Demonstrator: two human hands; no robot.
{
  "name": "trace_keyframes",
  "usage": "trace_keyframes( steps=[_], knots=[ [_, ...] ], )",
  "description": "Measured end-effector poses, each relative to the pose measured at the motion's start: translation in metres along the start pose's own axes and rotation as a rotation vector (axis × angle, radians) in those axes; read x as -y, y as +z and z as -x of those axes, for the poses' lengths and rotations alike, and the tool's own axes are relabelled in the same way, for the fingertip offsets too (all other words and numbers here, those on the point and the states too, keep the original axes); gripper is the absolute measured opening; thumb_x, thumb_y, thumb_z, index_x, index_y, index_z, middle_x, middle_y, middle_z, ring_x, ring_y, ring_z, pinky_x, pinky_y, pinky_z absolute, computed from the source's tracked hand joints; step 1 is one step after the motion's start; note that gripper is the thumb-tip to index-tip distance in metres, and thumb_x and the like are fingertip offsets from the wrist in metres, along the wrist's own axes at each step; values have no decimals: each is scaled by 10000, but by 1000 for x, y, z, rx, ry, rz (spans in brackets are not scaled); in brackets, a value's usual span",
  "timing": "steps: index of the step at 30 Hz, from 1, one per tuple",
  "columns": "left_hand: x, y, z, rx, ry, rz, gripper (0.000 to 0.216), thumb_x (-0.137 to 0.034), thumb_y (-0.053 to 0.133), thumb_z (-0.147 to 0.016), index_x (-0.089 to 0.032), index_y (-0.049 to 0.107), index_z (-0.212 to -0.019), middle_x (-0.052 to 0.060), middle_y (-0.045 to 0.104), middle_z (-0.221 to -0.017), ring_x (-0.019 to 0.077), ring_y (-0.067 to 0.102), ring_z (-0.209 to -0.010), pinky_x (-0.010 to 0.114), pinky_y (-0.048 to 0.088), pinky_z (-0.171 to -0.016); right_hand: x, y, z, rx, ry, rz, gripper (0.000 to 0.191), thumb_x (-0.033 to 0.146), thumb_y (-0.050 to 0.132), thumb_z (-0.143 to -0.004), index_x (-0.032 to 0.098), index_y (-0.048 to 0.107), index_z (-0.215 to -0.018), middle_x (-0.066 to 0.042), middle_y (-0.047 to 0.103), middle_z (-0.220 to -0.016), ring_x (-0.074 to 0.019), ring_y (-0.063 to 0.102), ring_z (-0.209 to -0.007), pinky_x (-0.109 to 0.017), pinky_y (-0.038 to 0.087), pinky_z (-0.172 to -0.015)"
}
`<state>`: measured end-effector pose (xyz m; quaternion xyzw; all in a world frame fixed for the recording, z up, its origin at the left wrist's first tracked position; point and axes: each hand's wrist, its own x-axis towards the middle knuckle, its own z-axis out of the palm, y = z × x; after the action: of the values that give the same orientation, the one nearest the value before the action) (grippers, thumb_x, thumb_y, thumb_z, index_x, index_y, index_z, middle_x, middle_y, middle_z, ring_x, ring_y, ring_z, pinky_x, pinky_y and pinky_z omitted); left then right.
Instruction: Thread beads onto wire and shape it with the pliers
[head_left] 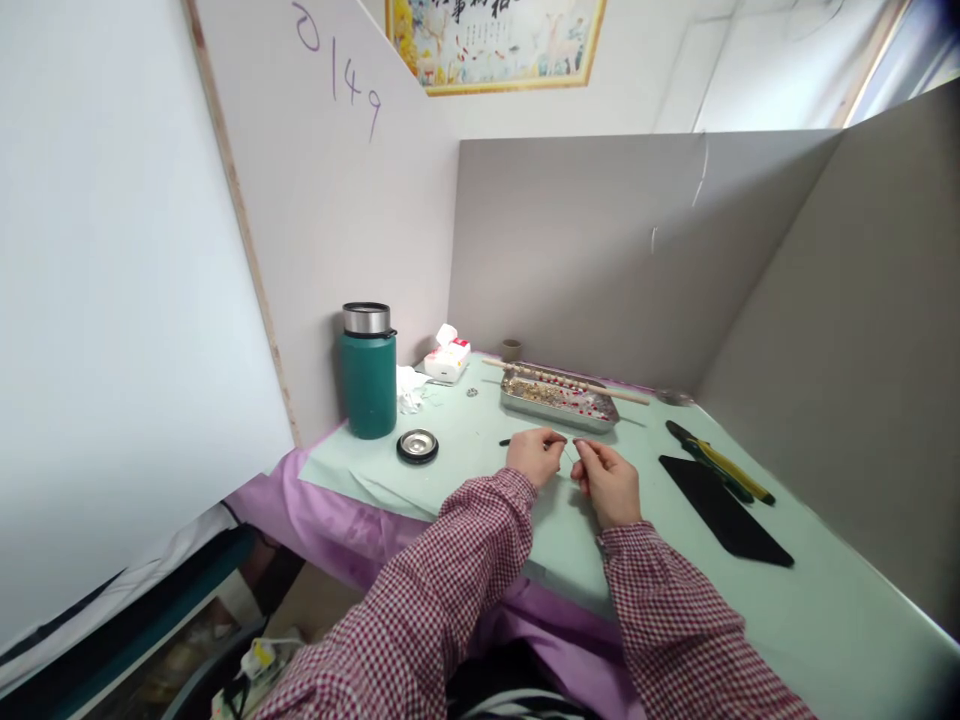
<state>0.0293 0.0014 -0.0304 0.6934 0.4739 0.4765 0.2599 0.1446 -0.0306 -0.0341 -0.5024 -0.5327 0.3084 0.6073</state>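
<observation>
Tray [556,419] of gold and red beads [537,392], stick [600,389] across its rim; left hand [534,457] and right hand [609,482] both pinched on fine thread [570,456]; green flask [369,385] nearby.

Bare tabletop [480,455] left of my hands; shallow metal tray [559,400] blocks ahead, flat black pad [724,510] and yellow-handled pliers [720,462] right.

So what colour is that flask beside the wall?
The flask has a teal green body and a silver metal top, seen in the head view.
</observation>
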Motion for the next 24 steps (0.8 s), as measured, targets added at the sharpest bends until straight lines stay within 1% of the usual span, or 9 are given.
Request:
trace_keyframes(
  steps=[5, 7, 10, 12, 15, 18, 20, 22, 24],
  knots=[
    [0, 0, 1, -12, 20, -73, 208, -253, 471, -749, -178, 661, -790, 21, 668, -736, 97, 600, -600, 188, 455, -601, 2, 3, 0, 66, -14, -55, 437, 493, 578, -686, 127, 598, -925, 25, 529, -452, -79, 393, -333, -195, 293, -336],
    [-2, 0, 1, 23, 4, -67, 209, -274, 474, -751, -167, 652, -776, 22, 663, -702, 97, 595, -571, 190, 453, -579, 2, 4, 0, 63, -12, -70, 409, 490, 585, -678, 138, 594, -886, 32, 523, -440, -76, 382, -321, -194, 278, -326],
    [-5, -1, 2, 110, -23, -26, 234, -314, 477, -754, -148, 642, -747, 23, 649, -650, 91, 575, -493, 188, 439, -512, 3, 4, -1, 35, -2, -95, 345, 488, 576, -679, 157, 568, -776, 41, 508, -422, -75, 377, -312, -191, 269, -316],
    [-6, -2, 2, 154, -50, 25, 256, -340, 479, -755, -140, 636, -724, 27, 643, -638, 95, 578, -486, 180, 423, -468, 3, 4, -3, 29, 13, -102, 327, 481, 573, -678, 161, 552, -743, 43, 507, -418, -71, 369, -304, -187, 261, -311],
    [-8, -3, 2, 172, -101, 90, 241, -337, 503, -741, -134, 631, -720, 28, 643, -648, 96, 583, -490, 174, 416, -450, 3, 3, -3, 1, 36, -105, 321, 474, 572, -676, 158, 543, -720, 41, 508, -419, -64, 361, -303, -178, 258, -310],
    [-10, -4, 1, 134, -136, 130, 208, -307, 523, -729, -133, 636, -727, 26, 645, -662, 81, 569, -471, 165, 413, -446, 7, 2, -1, -3, 30, -100, 342, 487, 559, -685, 149, 551, -738, 33, 519, -434, -65, 367, -310, -180, 267, -317],
    [-10, -6, 0, 64, -185, 161, 190, -286, 526, -726, -132, 637, -730, 25, 644, -667, 68, 552, -442, 160, 404, -431, 10, 3, 2, -1, 10, -69, 373, 507, 537, -699, 142, 567, -773, 25, 530, -447, -66, 368, -315, -183, 277, -326],
    [-9, -7, -2, -8, -253, 219, 183, -277, 528, -724, -130, 633, -750, 23, 640, -660, 62, 535, -416, 158, 392, -410, 12, 4, 5, 6, -17, 9, 399, 519, 528, -704, 139, 589, -809, 20, 536, -447, -70, 375, -326, -187, 296, -343],
    [-9, -7, -3, -39, -290, 292, 190, -287, 539, -719, -128, 627, -773, 15, 623, -619, 65, 529, -408, 159, 387, -397, 13, 6, 7, 55, -54, 100, 425, 529, 529, -700, 139, 620, -841, 10, 545, -450, -84, 407, -348, -196, 324, -368]
  ],
)
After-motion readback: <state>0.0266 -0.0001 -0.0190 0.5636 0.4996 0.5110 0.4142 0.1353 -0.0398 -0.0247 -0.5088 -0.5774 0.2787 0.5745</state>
